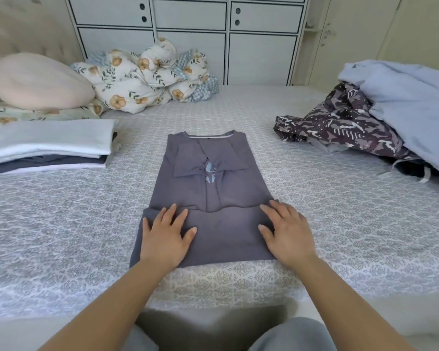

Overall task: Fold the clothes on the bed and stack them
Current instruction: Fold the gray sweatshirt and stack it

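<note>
From the head view, the grey shirt (208, 198) lies mid-bed (61, 224), its long axis running away from the person. The left hand (165, 239) and right hand (287, 234) press flat, fingers straight, on its folded near end, equally near; the folded stack (48, 148) sits far left.

— What do we see on the bed (314, 224)?
— A grey shirt (208, 188), sleeves folded in, hem turned up. Our left hand (166, 239) and right hand (287, 231) press flat on that fold.
— And beside it?
— A folded stack (48, 148) at left, an unfolded pile (365, 122) at right.
</note>
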